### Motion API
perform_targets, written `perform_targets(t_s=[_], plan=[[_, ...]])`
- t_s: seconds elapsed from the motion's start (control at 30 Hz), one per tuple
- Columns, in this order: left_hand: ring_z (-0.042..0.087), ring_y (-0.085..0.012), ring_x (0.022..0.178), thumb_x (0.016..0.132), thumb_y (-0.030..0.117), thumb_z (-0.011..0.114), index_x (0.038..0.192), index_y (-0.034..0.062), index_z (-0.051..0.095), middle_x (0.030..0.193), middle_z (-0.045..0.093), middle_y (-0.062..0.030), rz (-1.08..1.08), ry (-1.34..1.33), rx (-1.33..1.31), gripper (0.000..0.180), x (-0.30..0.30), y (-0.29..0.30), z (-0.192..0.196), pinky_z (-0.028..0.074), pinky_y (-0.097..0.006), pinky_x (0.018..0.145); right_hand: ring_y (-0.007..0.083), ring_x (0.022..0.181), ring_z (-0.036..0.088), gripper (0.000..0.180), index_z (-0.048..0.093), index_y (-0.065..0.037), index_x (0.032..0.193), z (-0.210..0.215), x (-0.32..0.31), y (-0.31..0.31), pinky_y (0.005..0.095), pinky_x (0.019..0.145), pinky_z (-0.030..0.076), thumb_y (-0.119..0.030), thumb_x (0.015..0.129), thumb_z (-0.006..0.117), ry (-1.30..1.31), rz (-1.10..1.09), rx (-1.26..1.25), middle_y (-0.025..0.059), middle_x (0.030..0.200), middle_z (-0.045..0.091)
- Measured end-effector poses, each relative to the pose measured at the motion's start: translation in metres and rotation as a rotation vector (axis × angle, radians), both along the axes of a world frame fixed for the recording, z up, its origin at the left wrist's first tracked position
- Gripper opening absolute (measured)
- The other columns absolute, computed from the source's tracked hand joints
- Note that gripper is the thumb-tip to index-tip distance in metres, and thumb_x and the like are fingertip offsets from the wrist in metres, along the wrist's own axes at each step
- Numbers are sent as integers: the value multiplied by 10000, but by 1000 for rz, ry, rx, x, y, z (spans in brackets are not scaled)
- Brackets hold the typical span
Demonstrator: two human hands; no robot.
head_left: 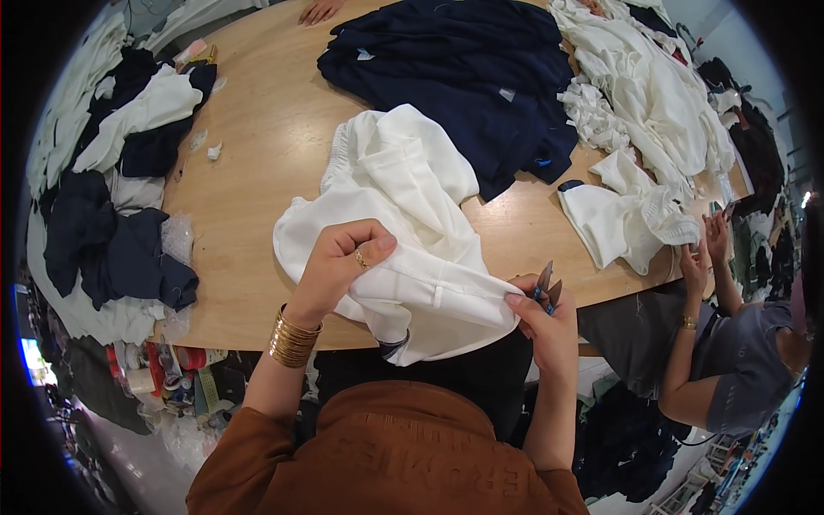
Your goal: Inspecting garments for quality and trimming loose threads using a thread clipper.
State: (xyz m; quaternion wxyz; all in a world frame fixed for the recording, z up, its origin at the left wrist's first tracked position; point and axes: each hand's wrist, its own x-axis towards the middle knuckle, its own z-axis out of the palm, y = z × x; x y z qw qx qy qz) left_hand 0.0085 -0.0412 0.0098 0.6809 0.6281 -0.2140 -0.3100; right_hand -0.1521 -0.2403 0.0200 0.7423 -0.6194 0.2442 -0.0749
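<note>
A white garment (pixel 412 184) with a gathered elastic edge lies bunched on the table in front of me, its near part lifted off the front edge. My left hand (pixel 345 262) is closed on its cloth, thumb on top. The right edge of the stretch is pinched by my right hand (pixel 548 326), so a seam runs taut between both hands. That same right hand also carries small thread snips (pixel 544 285), blades pointing up and away from the cloth. A dark blue trim (pixel 395 349) shows at the garment's near edge.
The wooden table (pixel 249 163) bears a navy garment pile (pixel 455 77) at the back, white garments (pixel 644 94) at the far right and mixed clothes (pixel 129 215) at left. At right a co-worker's hands (pixel 708 249) hold another white garment (pixel 614 215). Another person's hand (pixel 320 10) rests at the far edge.
</note>
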Motion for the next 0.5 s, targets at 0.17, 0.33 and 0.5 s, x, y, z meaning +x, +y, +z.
perform_targets(t_s=[0.17, 0.33, 0.5], plan=[[390, -1, 684, 899, 186, 561, 781, 14, 569, 716, 481, 89, -162, -27, 64, 209, 9, 9, -2, 343, -164, 608, 6, 537, 411, 131, 648, 8, 906, -1, 1, 4, 171, 476, 291, -85, 822, 612, 19, 3, 42, -40, 659, 557], [428, -23, 703, 904, 213, 551, 847, 10, 582, 744, 518, 64, -286, -27, 124, 213, 10, 4, -2, 371, -177, 639, 0, 471, 355, 137, 652, -12, 919, -4, 4, 9, 175, 420, 231, -109, 839, 599, 23, -31, 133, -54, 624, 523], [513, -87, 774, 904, 266, 548, 1000, 20, 591, 845, 598, -28, -504, -267, 54, 268, -9, -24, 0, 426, -235, 709, 7, 484, 372, 142, 648, -10, 925, -2, 9, 13, 179, 428, 252, -112, 837, 600, 22, -7, 152, -55, 626, 518]])
